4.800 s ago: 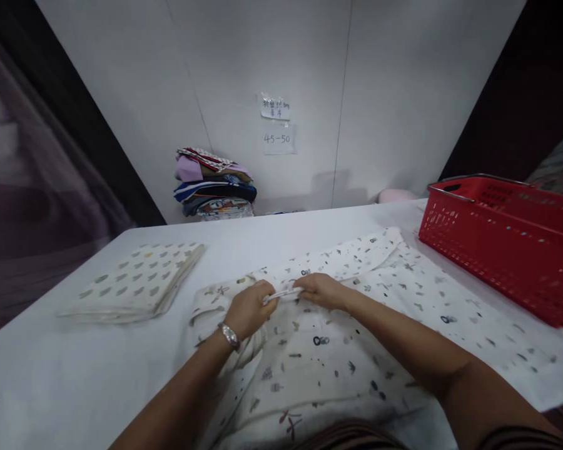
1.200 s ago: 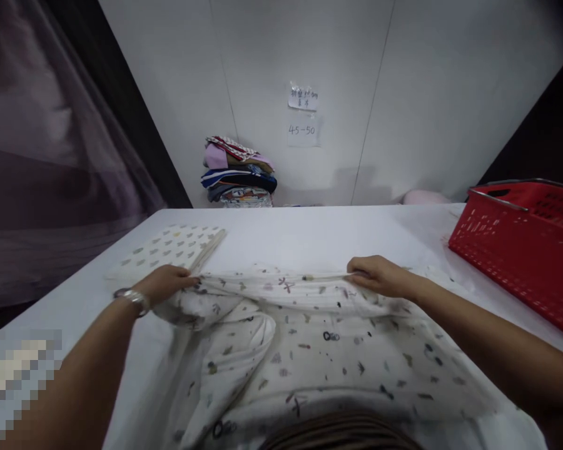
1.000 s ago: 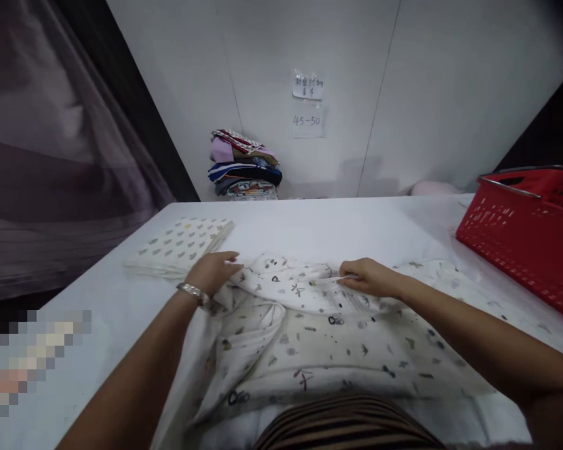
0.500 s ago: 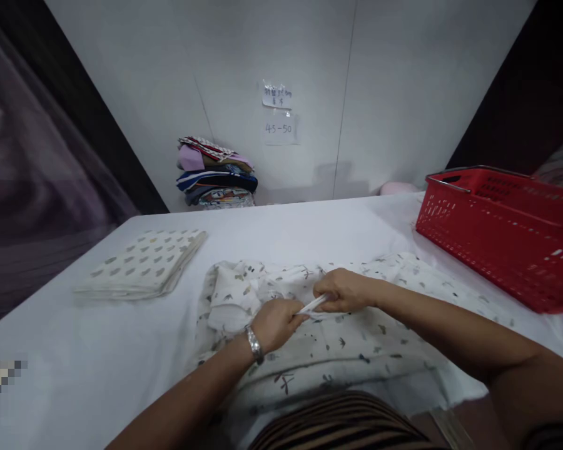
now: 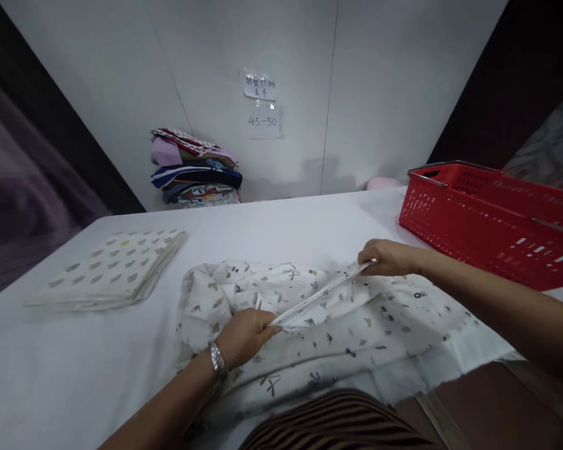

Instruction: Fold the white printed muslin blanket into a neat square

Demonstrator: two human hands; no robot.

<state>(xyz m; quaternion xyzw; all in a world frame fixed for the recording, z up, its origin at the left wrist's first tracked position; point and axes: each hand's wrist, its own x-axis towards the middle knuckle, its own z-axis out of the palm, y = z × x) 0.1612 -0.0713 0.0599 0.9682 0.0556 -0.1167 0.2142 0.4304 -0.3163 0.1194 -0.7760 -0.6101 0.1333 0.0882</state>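
Observation:
A white cloth printed with small plants and figures [image 5: 351,337] lies rumpled in front of me, its near side hanging over the table edge. My left hand [image 5: 246,334], with a silver band at the wrist, is closed on one end of a stretch of the cloth's white edge. Farther right, my right hand [image 5: 385,257] pinches the same edge. Between the two hands that edge runs taut, slanting up to the right and lifted a little off the layers beneath. Bunched folds of the cloth lie beyond and left of my left hand.
On the left of the white table [image 5: 122,350] lies a folded cloth with grey leaf-like prints [image 5: 117,262]. A stack of folded fabrics [image 5: 194,169] stands against the back wall below paper signs [image 5: 263,122]. A red plastic basket [image 5: 478,225] occupies the right side.
My hands have drawn apart, the right one moving right and away from me, the left one slightly left. The edge between them has lengthened and straightened. The view has shifted a little right.

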